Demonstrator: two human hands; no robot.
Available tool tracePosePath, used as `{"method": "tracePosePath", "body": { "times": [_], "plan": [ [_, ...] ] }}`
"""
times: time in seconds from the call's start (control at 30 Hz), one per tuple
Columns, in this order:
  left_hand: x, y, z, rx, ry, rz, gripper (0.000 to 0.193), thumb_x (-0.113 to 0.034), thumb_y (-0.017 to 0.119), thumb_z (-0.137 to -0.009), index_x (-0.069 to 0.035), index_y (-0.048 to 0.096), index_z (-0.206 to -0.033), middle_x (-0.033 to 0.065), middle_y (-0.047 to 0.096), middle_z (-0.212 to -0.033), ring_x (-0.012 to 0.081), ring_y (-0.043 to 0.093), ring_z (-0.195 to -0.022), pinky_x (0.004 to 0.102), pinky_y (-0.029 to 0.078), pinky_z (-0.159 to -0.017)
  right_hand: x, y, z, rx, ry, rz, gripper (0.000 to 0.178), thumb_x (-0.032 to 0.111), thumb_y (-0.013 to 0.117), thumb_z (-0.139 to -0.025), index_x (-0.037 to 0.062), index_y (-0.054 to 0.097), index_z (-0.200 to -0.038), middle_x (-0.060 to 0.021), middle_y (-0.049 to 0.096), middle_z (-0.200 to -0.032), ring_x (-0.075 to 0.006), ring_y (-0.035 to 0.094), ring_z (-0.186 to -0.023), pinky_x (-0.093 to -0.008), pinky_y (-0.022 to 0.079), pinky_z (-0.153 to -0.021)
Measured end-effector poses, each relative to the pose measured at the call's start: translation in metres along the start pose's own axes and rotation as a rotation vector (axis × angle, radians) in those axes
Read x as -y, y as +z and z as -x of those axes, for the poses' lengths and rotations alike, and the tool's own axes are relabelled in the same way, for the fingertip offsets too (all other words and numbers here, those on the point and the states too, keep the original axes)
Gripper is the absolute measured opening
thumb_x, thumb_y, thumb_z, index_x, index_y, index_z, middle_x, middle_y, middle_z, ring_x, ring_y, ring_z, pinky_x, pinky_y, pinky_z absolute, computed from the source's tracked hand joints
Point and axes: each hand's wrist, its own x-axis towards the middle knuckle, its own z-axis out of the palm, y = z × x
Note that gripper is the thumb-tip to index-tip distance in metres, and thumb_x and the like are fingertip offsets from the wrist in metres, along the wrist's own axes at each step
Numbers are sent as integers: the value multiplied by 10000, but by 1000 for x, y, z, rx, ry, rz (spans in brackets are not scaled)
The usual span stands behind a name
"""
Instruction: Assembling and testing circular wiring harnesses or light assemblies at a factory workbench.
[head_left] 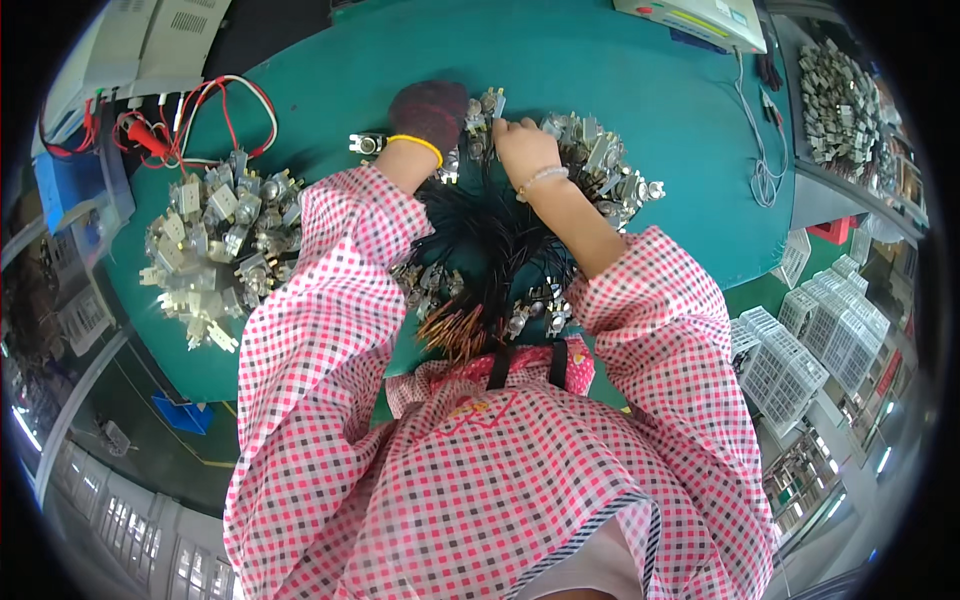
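Observation:
On the green bench top, small metal-bracketed parts with clear rounded pieces (605,160) and black wires (500,225) fan out in a ring in front of me. My left hand (430,115), in a dark maroon glove, is over the ring's far left side; its fingers are hidden behind the back of the glove. One loose metal-bracketed part (366,144) lies just left of it. My bare right hand (525,148) is at the far middle of the ring, fingers bent and closed on a metal-bracketed part (499,104). The wires gather toward me, ending in copper-brown tips (455,330).
Another heap of similar parts (225,225) sits at the left. Behind it are a grey instrument box (150,45) and red and white leads (225,115). A pale device (695,20) with a grey cable (765,160) stands at the far right. White wire baskets (835,325) are beyond the right edge.

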Motion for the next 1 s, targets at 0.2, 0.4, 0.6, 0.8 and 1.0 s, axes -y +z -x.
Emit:
{"method": "tracePosePath", "body": {
  "times": [0.2, 0.4, 0.6, 0.8, 1.0],
  "plan": [
    [8, -2, 6, -130, 1, 20, 158, -169, 617, -751, -75, 656, -873, 149, 659, -877, 312, 648, -831, 405, 524, -684, 1, -14, -4, 70, 11, 23, 153, 59, 567, -747, 15, 542, -891, -143, 642, -808, -273, 624, -863, -361, 536, -642],
    [5, -30, 20, 91, -144, -82, 527, -366, 661, -706, -108, 563, -1155, 179, 472, -1272, 326, 484, -1153, 468, 419, -911, 1, -79, -30, 342, 305, -176, 310, 145, 593, -812, -36, 583, -1062, -214, 625, -1005, -312, 611, -966, -378, 508, -812],
    [8, -15, 6, 10, 150, 226, 561, -378, 628, -724, -136, 494, -1212, 153, 489, -1246, 352, 496, -1110, 451, 423, -915, -29, -50, -69, 514, 319, -164, 332, 216, 628, -804, -18, 558, -1029, -230, 625, -944, -369, 598, -920, -408, 486, -814],
    [36, -27, 4, 231, 175, 336, 508, -381, 601, -720, -127, 546, -1157, 166, 587, -1107, 323, 548, -1044, 422, 441, -884, -26, -30, -63, 225, 22, -381, 398, 128, 661, -761, 24, 478, -1099, -209, 610, -977, -356, 578, -976, -436, 467, -814],
    [12, -12, 12, -81, 81, 281, 568, -465, 570, -739, -148, 518, -1207, 148, 520, -1233, 334, 475, -1149, 423, 387, -962, -21, -38, -71, 288, 105, -252, 361, 145, 634, -791, 55, 485, -1106, -187, 610, -1019, -339, 570, -1009, -417, 466, -834]
  ]
}}
